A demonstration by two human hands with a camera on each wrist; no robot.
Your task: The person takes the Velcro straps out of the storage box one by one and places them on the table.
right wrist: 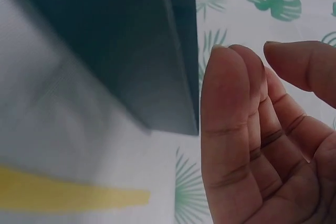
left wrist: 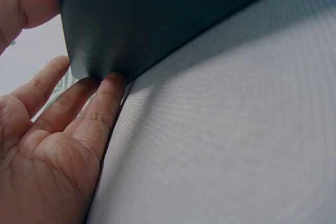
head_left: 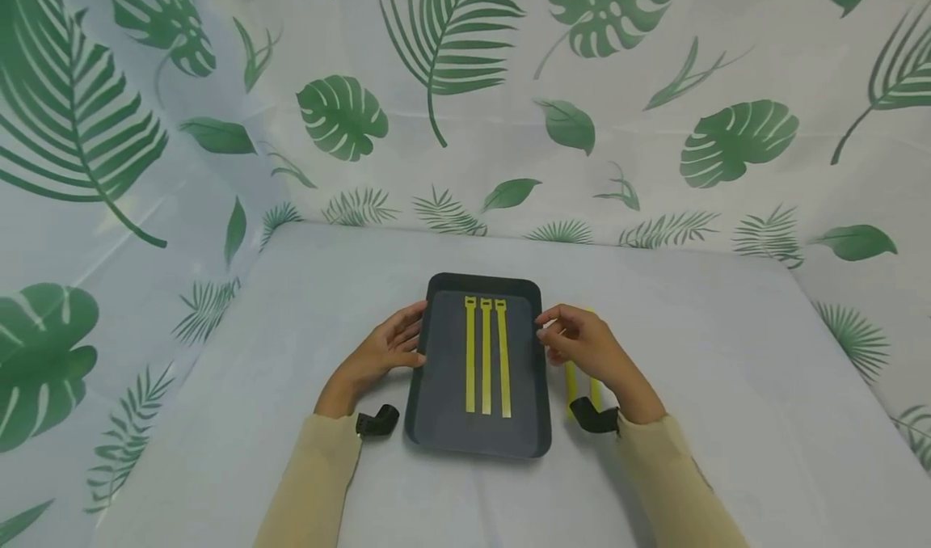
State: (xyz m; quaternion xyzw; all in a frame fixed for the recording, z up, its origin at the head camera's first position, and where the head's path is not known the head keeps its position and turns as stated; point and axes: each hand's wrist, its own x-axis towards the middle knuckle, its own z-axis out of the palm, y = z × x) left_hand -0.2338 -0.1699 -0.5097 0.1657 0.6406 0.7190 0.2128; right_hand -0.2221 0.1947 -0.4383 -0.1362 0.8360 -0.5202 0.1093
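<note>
A dark grey rectangular tray [head_left: 444, 427] lies on the white table in the head view. Three yellow cable straps [head_left: 486, 362], each with a slotted head at the far end, lie side by side in it. My left hand [head_left: 381, 347] is at the tray's left side; in the left wrist view its extended fingers [left wrist: 102, 111] touch the outer wall [left wrist: 136, 24]. By the right rim is my right hand [head_left: 585, 344], fingers slightly bent and nothing held. The right wrist view shows a narrow gap between those fingertips and the tray wall [right wrist: 131, 61].
More yellow straps [head_left: 570, 382] lie on the table right of the tray, partly hidden under my right hand and wrist. A black wrist camera [head_left: 378, 421] sits at each cuff. Leaf-printed white cloth [head_left: 465, 168] rises behind the white tabletop [head_left: 327, 273].
</note>
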